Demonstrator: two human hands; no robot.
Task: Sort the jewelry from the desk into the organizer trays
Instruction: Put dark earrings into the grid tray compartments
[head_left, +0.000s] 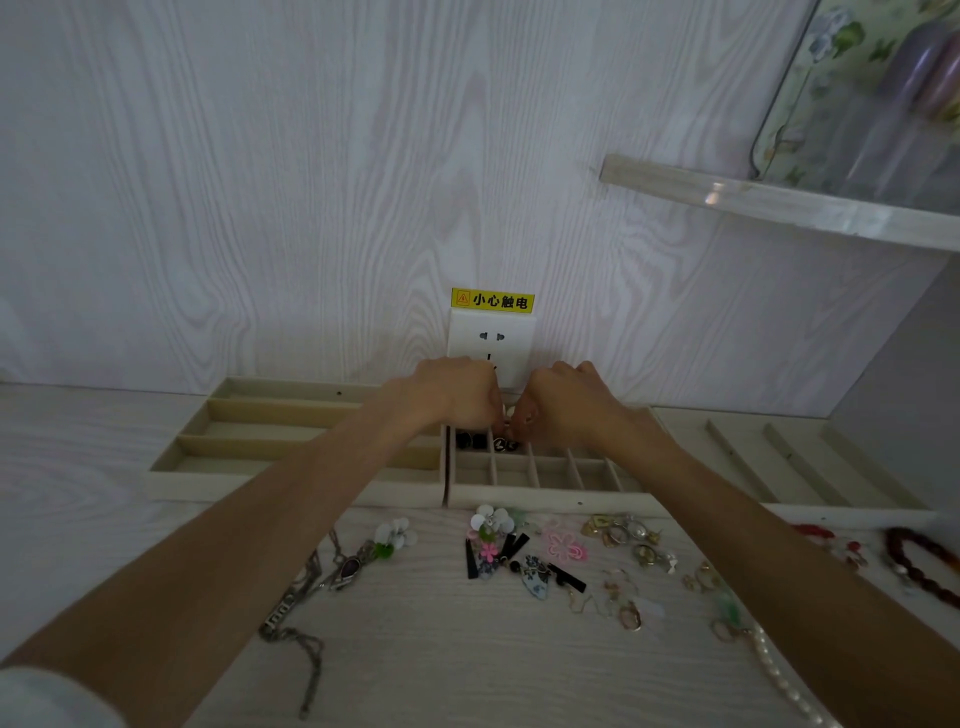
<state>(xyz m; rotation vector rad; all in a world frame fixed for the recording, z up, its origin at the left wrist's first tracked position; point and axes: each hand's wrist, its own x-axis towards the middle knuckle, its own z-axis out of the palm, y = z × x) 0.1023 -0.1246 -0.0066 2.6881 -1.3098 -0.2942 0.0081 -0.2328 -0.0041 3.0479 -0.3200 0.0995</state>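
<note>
The jewelry (524, 556) lies scattered along the front of my desk (467, 665): flower earrings, rings, a silver chain, pearls and red beads. Behind it sit the beige organizer trays, a long-slotted tray (270, 431) on the left and a gridded tray (550, 475) beside it, with a few dark earrings (485, 442) in its back cells. A wall socket (492, 345) rises just behind. My left hand (457, 392) and right hand (566, 402) meet over those cells, fingers curled, pinching something too small to identify.
</note>
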